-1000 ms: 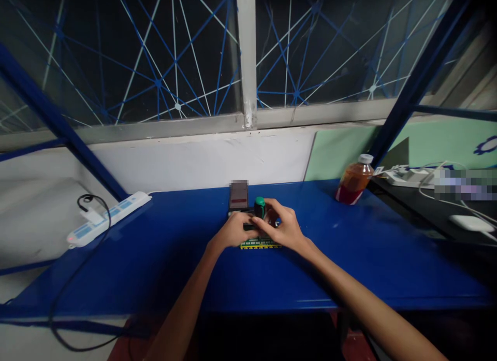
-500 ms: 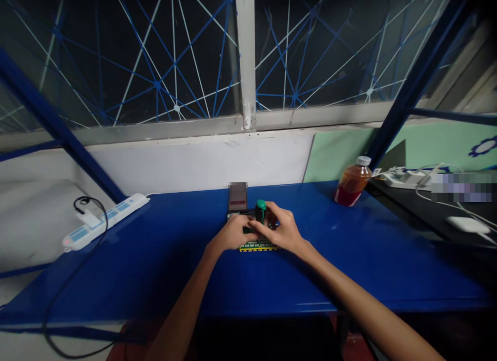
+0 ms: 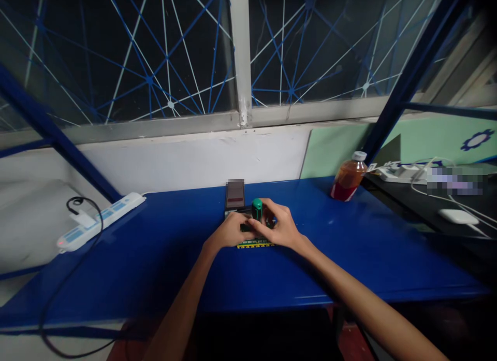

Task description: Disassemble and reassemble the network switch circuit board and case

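Note:
A small green circuit board (image 3: 254, 243) with a yellow front edge lies at the middle of the blue table (image 3: 155, 268). My left hand (image 3: 230, 230) rests on its left part, fingers curled onto a dark piece. My right hand (image 3: 280, 226) is closed round a short green-handled tool (image 3: 257, 207) that stands upright over the board. A phone (image 3: 235, 194) stands just behind the hands. Most of the board is hidden under my fingers.
A white power strip (image 3: 99, 220) with a black cable lies at the table's left rear. A bottle of orange liquid (image 3: 348, 176) stands at the right rear. Beyond it, a dark desk carries white cables and a white mouse (image 3: 458, 216). A white wall and window close the back.
Both hands stay on the board and the tool, hardly shifting. The view has drifted slightly, so everything sits a little further left and higher.

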Tool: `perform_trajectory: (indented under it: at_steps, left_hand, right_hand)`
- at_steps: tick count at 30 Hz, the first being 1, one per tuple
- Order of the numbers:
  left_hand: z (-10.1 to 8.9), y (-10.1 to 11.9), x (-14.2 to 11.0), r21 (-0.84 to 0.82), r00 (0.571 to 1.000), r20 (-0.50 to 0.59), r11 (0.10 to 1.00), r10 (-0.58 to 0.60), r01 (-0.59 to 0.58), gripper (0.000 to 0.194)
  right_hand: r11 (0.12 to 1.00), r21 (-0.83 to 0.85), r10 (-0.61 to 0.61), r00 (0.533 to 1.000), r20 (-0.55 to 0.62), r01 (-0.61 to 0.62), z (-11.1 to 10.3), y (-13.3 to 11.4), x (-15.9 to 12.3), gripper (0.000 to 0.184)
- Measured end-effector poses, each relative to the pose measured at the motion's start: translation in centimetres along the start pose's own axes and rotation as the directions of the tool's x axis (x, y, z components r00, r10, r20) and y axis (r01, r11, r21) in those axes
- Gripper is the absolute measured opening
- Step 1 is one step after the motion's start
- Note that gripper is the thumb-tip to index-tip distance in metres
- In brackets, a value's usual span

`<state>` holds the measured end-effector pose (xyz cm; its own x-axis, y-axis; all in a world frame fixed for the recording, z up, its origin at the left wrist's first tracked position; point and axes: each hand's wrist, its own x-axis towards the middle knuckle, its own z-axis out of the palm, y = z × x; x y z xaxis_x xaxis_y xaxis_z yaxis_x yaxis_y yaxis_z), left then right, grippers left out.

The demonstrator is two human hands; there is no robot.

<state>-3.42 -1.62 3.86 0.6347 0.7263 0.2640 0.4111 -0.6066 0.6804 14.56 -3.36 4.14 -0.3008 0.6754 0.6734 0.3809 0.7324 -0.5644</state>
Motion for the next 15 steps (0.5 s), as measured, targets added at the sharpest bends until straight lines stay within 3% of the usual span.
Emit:
perform_trajectory:
  at_steps: [8, 15]
  left_hand:
    - [-0.1, 0.08, -0.01, 0.011, 0.998, 0.045, 0.999, 0.042, -0.042, 0.011]
    - [0.16, 0.09, 0.02, 0.012, 0.998, 0.014, 0.998, -0.066, 0.066, 0.011]
  right_hand:
    - [0.997, 0.075, -0.041, 0.998, 0.048, 0.037, 0.13, 0.01, -0.17, 0.035]
    - [0.999, 0.028, -0.046, 0.998, 0.041, 0.045, -0.03, -0.09, -0.1, 0.029]
